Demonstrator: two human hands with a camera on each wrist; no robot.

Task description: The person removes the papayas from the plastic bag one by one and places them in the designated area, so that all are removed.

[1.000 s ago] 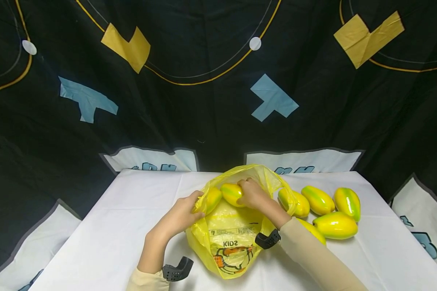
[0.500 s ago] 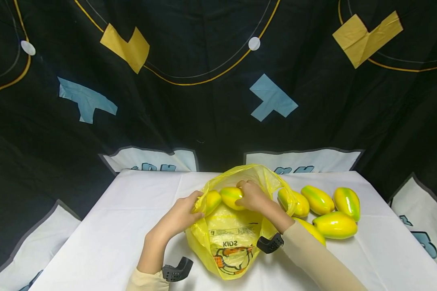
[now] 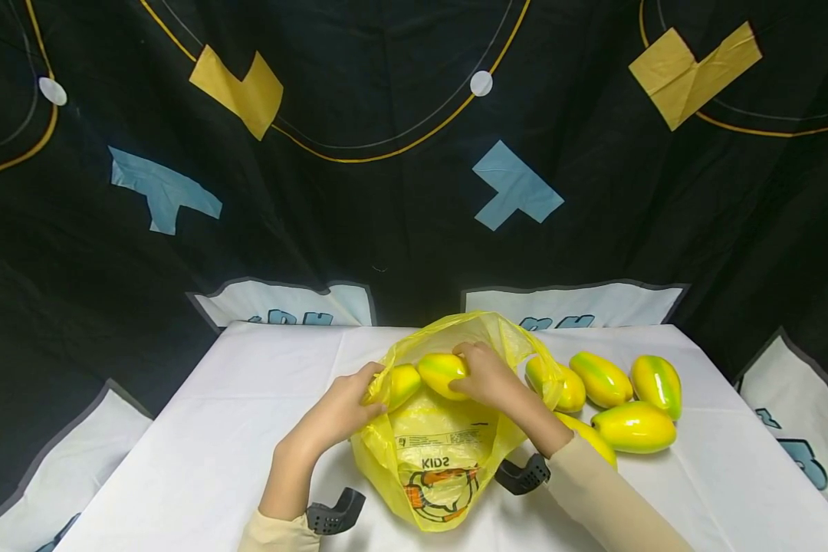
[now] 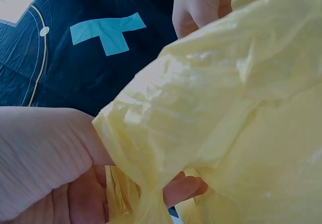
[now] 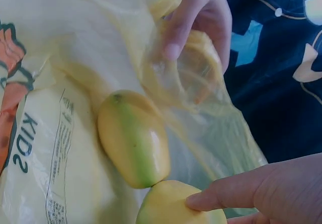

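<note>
A yellow plastic bag with printed lettering lies on the table, its mouth held wide. My left hand grips the bag's rim on the left; in the left wrist view the film bunches between thumb and fingers. Inside the bag, my right hand holds a glossy yellow mango with green streaks. The right wrist view shows the thumb pressed on that mango, its end against a second mango. That second mango lies near the left hand, partly behind the rim. The far fingers of the right hand are mostly hidden.
Several more mangoes sit on the white-covered table to the right of the bag. One is partly behind the right forearm, another partly behind the bag's edge. A dark curtain hangs behind the table.
My right wrist and forearm have shifted a little right and toward me, while the fingers stay at the mango. The left hand and the bag have hardly moved.
</note>
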